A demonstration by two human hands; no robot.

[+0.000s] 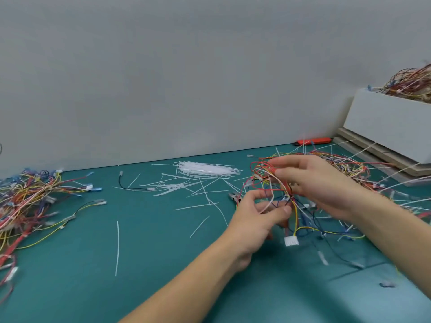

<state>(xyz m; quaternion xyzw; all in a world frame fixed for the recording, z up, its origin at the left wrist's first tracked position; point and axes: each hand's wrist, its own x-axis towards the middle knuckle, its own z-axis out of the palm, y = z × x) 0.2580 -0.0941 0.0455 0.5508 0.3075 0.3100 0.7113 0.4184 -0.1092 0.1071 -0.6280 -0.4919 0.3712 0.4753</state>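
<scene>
Wire harness (265, 177) is held up just right of the cable-tie pile (205, 169), over the green mat (140, 252). Prob. light, floppy and snag-prone, w/ thin leads. Best taken at the bunched middle, not by the white connector (291, 241) dangling below. Left hand (256, 217) pinches strands, thumb & fingers curled. Right hand (314, 183) curls round the loops. White box (384, 127), far right of the ties, holds more harnesses (410, 85).
</scene>
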